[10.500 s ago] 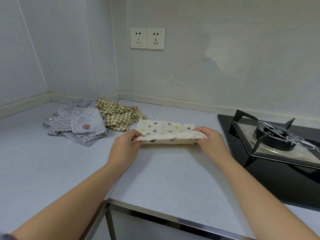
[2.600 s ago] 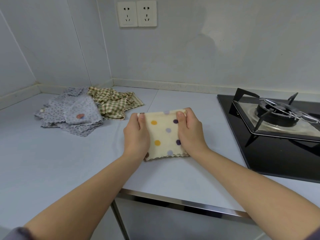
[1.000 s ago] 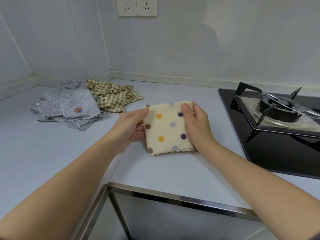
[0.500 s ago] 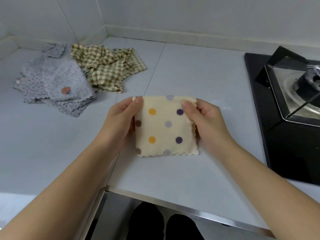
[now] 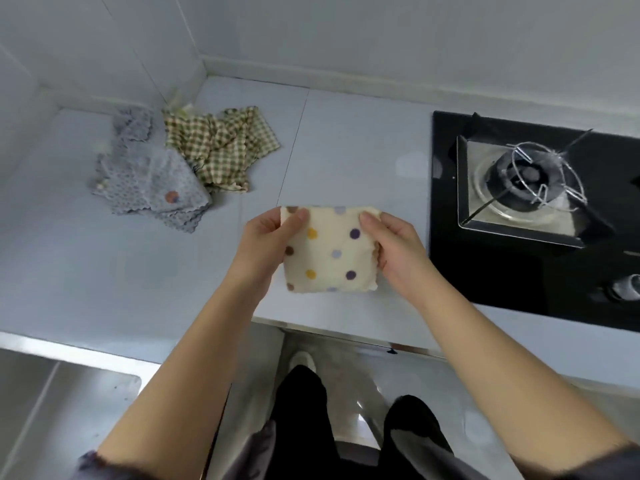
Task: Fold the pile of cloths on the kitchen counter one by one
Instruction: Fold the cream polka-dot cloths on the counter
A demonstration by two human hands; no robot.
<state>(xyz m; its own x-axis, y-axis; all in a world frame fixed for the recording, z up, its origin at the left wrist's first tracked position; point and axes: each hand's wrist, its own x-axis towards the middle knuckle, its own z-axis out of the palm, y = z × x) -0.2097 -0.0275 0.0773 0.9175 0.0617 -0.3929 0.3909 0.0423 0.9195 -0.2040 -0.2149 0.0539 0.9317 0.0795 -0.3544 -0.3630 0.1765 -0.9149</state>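
A pale kitchen counter [image 5: 346, 150] runs into a tiled corner, and over its front part, near the steel edge, is the cream polka-dot cloth [image 5: 329, 251]. It is folded into a small, thick square with its scalloped edge toward the person. I cannot tell whether that lower edge touches the counter or hangs just above it.

The left hand [image 5: 266, 244] pinches the upper left corner, with the thumb on top and the fingers curled underneath. The right hand [image 5: 398, 251] pinches the upper right corner in the same way.

The cloth looks light, soft and plush, with no stiffness. It sags wherever it is unsupported, and its stacked layers are likely to slip apart if only the top one is caught. The best hold is probably at the corners or along the folded edge, with the thumb and fingers closing on every layer at once. Setting it down flat would keep the fold together.

Well apart to the left, toward the corner, the unfolded pile waits. It is a grey cloth [image 5: 152, 188] with a fine print and a crumpled checked cloth [image 5: 221, 147] touching it. Both look equally limp and would be easiest to lift by a free corner.

A black gas hob [image 5: 502, 271] sits just beside the right hand.
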